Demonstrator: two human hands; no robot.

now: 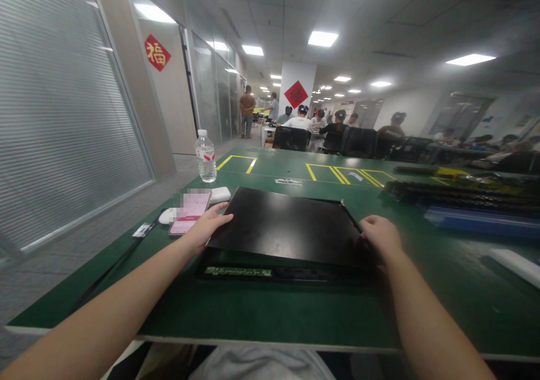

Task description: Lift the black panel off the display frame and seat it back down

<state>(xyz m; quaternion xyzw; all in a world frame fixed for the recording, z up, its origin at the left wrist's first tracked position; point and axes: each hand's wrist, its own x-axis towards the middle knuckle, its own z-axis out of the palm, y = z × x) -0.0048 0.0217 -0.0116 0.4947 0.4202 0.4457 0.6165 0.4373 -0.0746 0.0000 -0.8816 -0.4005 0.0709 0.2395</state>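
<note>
Green desk (295, 312) holding one black panel (287, 222), gripped at its two side edges. The left hand (206, 225) lays its fingers together over the left edge, and the right hand (379, 235) curls its fingers over the right. Under the panel sits one black tray (320, 274) containing one green strip (238, 271). One bottle (206, 156) and one phone (190, 211) stand to the left.

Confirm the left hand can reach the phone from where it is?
Probably yes. The left hand grips the black panel at its left edge, and the phone lies just beside it on the table, nothing between. It would need to let go first.
</note>
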